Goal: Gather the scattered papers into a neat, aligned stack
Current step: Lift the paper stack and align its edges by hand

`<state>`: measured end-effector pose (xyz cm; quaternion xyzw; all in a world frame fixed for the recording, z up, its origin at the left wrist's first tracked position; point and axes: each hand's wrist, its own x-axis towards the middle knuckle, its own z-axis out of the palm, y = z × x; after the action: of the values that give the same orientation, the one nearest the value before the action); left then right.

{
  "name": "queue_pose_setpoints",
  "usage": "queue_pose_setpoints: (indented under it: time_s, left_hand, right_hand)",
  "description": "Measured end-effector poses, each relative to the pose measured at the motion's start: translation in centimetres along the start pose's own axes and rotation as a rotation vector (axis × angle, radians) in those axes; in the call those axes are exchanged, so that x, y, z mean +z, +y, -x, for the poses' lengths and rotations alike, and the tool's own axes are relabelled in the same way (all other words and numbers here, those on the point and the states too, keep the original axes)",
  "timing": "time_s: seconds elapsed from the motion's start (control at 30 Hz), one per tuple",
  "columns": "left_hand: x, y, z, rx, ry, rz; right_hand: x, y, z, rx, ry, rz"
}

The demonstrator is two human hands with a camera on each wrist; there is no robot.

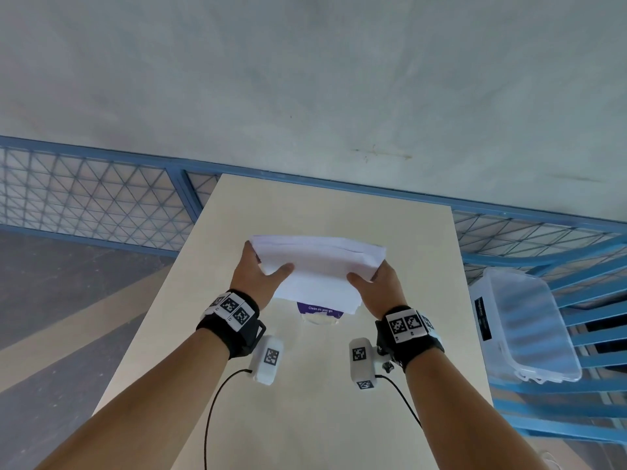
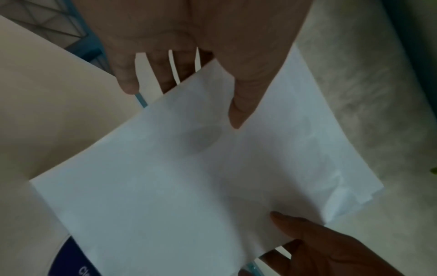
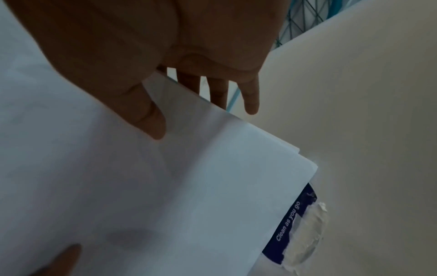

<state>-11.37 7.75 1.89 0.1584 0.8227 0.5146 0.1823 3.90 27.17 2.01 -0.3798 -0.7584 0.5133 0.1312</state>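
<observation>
A bundle of white papers (image 1: 319,269) is held upright above the pale wooden table (image 1: 237,334), its lower edge near the tabletop. My left hand (image 1: 261,269) grips the bundle's left side, thumb on the near face and fingers behind. My right hand (image 1: 375,283) grips the right side the same way. In the left wrist view the papers (image 2: 189,186) fill the middle, with my left thumb (image 2: 238,115) pressed on them. The right wrist view shows the papers (image 3: 141,186) under my right thumb (image 3: 153,125); the sheet edges are slightly offset at the corner.
A purple label reading "Clean as you go" (image 1: 320,309) and a torn patch lie on the table under the papers. A clear plastic bin (image 1: 524,323) sits on blue rails at the right. A blue mesh fence (image 1: 95,198) runs behind the table.
</observation>
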Motion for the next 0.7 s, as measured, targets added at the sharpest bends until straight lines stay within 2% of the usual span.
queue_pose_setpoints:
  time_s: [0.17, 0.23, 0.33, 0.5, 0.57, 0.7]
  left_hand:
    - [0.4, 0.8, -0.6, 0.008, -0.002, -0.075]
    - [0.4, 1.1, -1.0, 0.071, -0.010, -0.045]
    - [0.7, 1.9, -1.3, 0.061, -0.008, 0.025]
    - [0.7, 3.2, -1.0, 0.158, 0.024, 0.094]
    - [0.8, 2.7, -0.7, 0.147, 0.033, 0.104]
    - [1.5, 0.8, -0.6, 0.028, -0.008, 0.006]
  right_hand:
    - [0.0, -0.1, -0.5, -0.027, 0.034, 0.016]
    - [0.0, -0.3, -0.5, -0.029, 0.037, -0.004]
    - [0.1, -0.7, -0.5, -0.021, 0.032, -0.010]
    - [-0.9, -1.8, -0.7, -0.048, 0.103, -0.046]
    - [-1.0, -1.7, -0.9, -0.048, 0.113, -0.055]
    - [0.1, -0.2, -0.8, 0.015, 0.060, 0.043]
